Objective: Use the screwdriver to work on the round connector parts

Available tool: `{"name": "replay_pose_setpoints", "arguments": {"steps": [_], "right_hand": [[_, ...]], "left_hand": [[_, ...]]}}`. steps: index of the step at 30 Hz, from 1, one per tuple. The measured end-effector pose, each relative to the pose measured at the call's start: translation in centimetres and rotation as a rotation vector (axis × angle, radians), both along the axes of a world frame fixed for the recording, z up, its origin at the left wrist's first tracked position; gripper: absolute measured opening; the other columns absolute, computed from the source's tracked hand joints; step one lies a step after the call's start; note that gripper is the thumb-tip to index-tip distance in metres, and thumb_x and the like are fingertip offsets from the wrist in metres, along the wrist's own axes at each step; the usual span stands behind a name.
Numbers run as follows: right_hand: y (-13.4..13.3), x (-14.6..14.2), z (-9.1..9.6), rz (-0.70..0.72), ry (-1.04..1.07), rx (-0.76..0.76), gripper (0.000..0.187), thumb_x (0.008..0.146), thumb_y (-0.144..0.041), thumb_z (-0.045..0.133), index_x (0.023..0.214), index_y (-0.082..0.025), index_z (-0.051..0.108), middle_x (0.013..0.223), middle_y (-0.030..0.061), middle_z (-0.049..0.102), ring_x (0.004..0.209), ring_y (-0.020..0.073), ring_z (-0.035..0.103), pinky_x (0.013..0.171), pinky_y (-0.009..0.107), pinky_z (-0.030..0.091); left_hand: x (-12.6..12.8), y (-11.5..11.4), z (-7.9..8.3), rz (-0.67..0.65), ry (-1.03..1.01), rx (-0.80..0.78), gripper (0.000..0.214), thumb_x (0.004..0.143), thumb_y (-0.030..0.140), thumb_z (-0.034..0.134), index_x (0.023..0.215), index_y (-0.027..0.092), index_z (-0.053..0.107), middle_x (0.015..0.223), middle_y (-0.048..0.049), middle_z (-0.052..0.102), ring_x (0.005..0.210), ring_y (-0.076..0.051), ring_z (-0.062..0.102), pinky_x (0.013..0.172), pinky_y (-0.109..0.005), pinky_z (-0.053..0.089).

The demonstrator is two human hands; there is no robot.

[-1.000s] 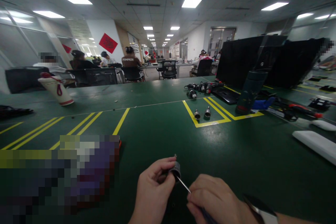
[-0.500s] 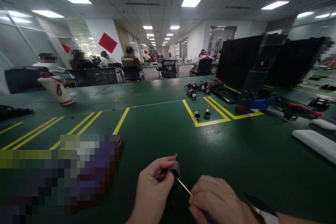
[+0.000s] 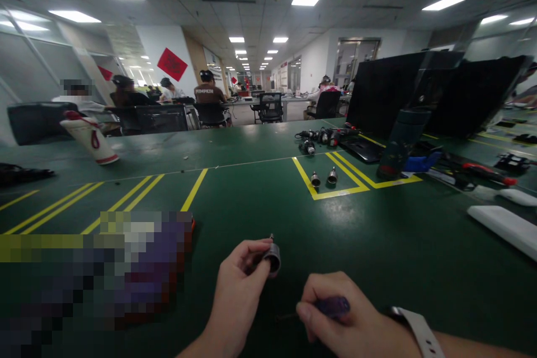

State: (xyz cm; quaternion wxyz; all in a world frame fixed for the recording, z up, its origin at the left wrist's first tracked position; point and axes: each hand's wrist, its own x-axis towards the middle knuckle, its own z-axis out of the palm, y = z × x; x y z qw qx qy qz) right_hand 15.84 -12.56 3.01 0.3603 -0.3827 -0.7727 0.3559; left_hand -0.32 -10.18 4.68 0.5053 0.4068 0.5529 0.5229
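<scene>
My left hand (image 3: 241, 285) is closed on a hollow, cup-shaped metal part (image 3: 273, 260) with a thin stem at its top. The cup's open mouth faces right and toward me. Lower right, my right hand (image 3: 335, 313) grips a screwdriver (image 3: 338, 306) by its purple-blue handle. Its thin shaft points left, low over the green table, and is dark and hard to make out. Screwdriver and cup are apart. Farther off, two similar cup-shaped metal parts (image 3: 315, 180) stand inside a yellow tape outline.
The green table (image 3: 243, 201) carries yellow tape lines. A pixelated purple and orange object (image 3: 155, 268) lies left. Beyond are a white cup (image 3: 94, 142), metal tools with cables (image 3: 323, 137), a dark bottle (image 3: 400, 145), black monitors (image 3: 386, 100) and a white slab (image 3: 503, 229). People sit behind.
The screwdriver's tip has come out of the cup-shaped part, and my right hand has turned, showing the handle. My left hand has shifted slightly left and up, turning the cup's mouth more into view.
</scene>
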Motion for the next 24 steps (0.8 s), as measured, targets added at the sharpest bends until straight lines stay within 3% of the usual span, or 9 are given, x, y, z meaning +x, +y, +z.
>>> {"name": "replay_pose_setpoints", "arguments": {"steps": [5, 9, 13, 16, 18, 21, 24], "right_hand": [[0.0, -0.1, -0.2, 0.013, -0.023, 0.056, 0.021, 0.081, -0.018, 0.049, 0.061, -0.018, 0.053, 0.053, -0.0030, 0.051, 0.047, 0.0083, 0.044, 0.043, 0.018, 0.034], [-0.1, 0.2, 1.1, 0.006, -0.076, 0.033, 0.021, 0.077, -0.016, 0.052, 0.057, -0.019, 0.048, 0.052, -0.0039, 0.047, 0.048, 0.0087, 0.043, 0.045, 0.019, 0.033], [0.3, 0.3, 2.0, -0.025, -0.080, -0.208, 0.025, 0.079, -0.021, 0.050, 0.056, -0.019, 0.044, 0.048, -0.0053, 0.042, 0.046, 0.0089, 0.041, 0.044, 0.019, 0.032], [0.7, 0.1, 1.2, -0.007, 0.084, -0.419, 0.030, 0.082, -0.038, 0.050, 0.059, -0.019, 0.044, 0.048, -0.0046, 0.044, 0.044, 0.0084, 0.041, 0.041, 0.018, 0.031], [0.9, 0.2, 0.7, -0.001, 0.226, -0.473, 0.036, 0.081, -0.049, 0.050, 0.063, -0.019, 0.045, 0.050, -0.0035, 0.048, 0.043, 0.0081, 0.041, 0.040, 0.018, 0.033], [0.8, 0.7, 0.6, -0.035, 0.309, -0.326, 0.037, 0.086, -0.048, 0.046, 0.067, -0.017, 0.051, 0.057, 0.0000, 0.054, 0.047, 0.0093, 0.047, 0.044, 0.020, 0.039], [0.6, 1.1, 0.9, -0.063, 0.189, 0.072, 0.027, 0.090, -0.030, 0.044, 0.070, -0.016, 0.056, 0.062, 0.0023, 0.058, 0.055, 0.0112, 0.053, 0.052, 0.022, 0.043]], "left_hand": [[0.1, 0.1, 0.0, 0.003, 0.005, -0.022, 0.012, 0.059, 0.016, 0.068, 0.071, 0.014, 0.066, 0.096, -0.0095, 0.072, 0.080, -0.021, 0.068, 0.060, -0.025, 0.055], [-0.2, 0.3, -0.4, -0.006, 0.007, -0.008, 0.012, 0.059, 0.013, 0.068, 0.071, 0.014, 0.067, 0.095, -0.0085, 0.073, 0.081, -0.021, 0.068, 0.060, -0.025, 0.055], [-0.3, 0.3, -0.5, -0.040, 0.008, -0.031, 0.021, 0.062, 0.012, 0.066, 0.082, 0.015, 0.070, 0.088, -0.0064, 0.074, 0.076, -0.019, 0.068, 0.064, -0.027, 0.055], [-0.3, 0.1, -0.3, -0.049, 0.000, -0.072, 0.028, 0.062, 0.012, 0.065, 0.089, 0.014, 0.071, 0.081, -0.0056, 0.075, 0.073, -0.018, 0.068, 0.067, -0.028, 0.055], [-0.2, 0.1, -0.1, -0.032, -0.006, -0.084, 0.029, 0.061, 0.014, 0.066, 0.089, 0.014, 0.073, 0.081, -0.0059, 0.075, 0.073, -0.019, 0.068, 0.068, -0.028, 0.055], [-0.2, 0.1, 0.1, -0.016, -0.011, -0.083, 0.030, 0.060, 0.016, 0.068, 0.089, 0.014, 0.074, 0.083, -0.0069, 0.076, 0.077, -0.021, 0.069, 0.070, -0.030, 0.055], [-0.1, 0.1, 0.1, -0.019, -0.037, -0.082, 0.030, 0.059, 0.014, 0.067, 0.089, 0.014, 0.074, 0.080, -0.0070, 0.076, 0.076, -0.022, 0.069, 0.073, -0.032, 0.055]]}}
